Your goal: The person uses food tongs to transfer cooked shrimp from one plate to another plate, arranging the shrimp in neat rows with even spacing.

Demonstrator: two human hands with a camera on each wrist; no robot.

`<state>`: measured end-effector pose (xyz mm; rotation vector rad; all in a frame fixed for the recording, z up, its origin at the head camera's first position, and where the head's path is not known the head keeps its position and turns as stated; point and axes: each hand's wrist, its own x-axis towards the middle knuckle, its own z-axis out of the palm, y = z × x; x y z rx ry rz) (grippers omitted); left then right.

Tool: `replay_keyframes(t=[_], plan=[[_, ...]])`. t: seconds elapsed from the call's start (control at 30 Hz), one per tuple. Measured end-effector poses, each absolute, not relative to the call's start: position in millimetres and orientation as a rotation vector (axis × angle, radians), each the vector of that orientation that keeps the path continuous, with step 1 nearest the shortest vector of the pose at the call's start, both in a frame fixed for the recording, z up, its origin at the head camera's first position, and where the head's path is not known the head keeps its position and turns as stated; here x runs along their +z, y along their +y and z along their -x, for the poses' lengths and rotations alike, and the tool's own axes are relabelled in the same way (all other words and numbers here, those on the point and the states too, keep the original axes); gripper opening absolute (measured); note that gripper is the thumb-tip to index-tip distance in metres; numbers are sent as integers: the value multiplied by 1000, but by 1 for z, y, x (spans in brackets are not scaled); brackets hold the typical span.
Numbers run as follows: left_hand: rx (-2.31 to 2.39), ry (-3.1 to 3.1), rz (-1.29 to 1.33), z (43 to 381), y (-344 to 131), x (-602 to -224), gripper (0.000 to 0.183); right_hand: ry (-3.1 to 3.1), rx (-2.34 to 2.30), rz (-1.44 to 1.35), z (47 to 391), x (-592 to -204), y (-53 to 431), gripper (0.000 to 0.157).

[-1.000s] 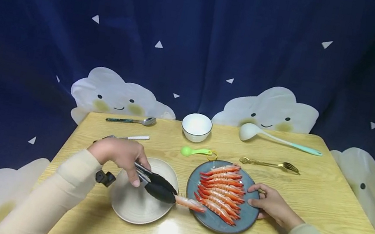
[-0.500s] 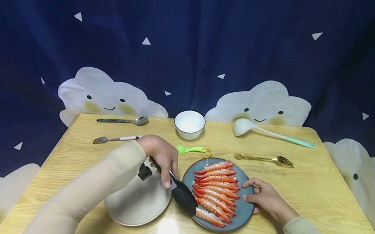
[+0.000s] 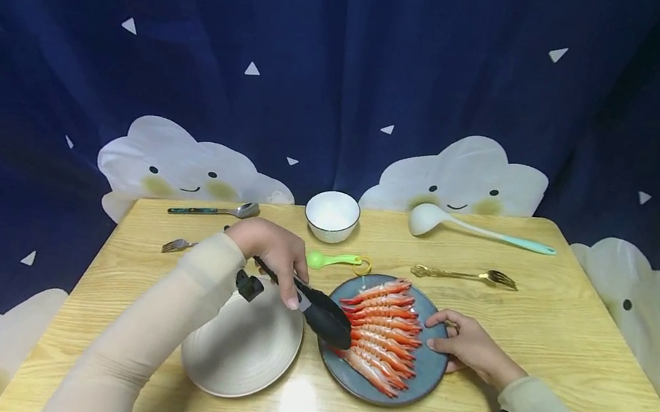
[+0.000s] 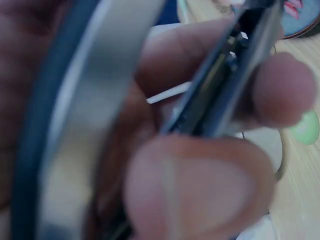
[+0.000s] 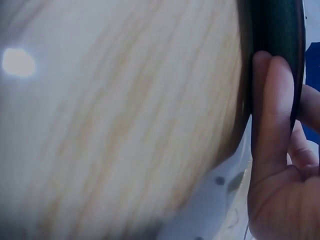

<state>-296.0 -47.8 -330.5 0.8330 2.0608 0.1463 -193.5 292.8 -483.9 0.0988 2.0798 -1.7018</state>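
Note:
Tongs with black tips are gripped in my left hand. Their tips touch or hover at the left ends of a row of red-and-white shrimp; whether they pinch one, I cannot tell. Close up in the left wrist view, the thumb and fingers hold the tongs' metal arms. The shrimp lie fanned on a blue-grey round plate. My right hand holds this plate by its right rim, the thumb on top. In the right wrist view, fingers lie along the plate's dark edge.
A cream plate sits left of the blue one, under my left forearm. Behind stand a white bowl, green measuring spoon, spoon, silver fork, gold fork and ladle.
My left hand has carried a shrimp in the tongs rightward onto the blue plate, at the row's near end. The tongs' tips have since moved slightly back and up. The right hand keeps its hold.

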Motion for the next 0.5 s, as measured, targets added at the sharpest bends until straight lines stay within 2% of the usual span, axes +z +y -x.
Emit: replay_keyframes(t=[0.17, 0.5], plan=[[312, 2048, -859, 291, -50, -335, 41, 2092, -1686, -100, 193, -481, 294, 38], [369, 1992, -836, 282, -37, -371, 35, 2127, -1644, -84, 193, -480, 292, 36]])
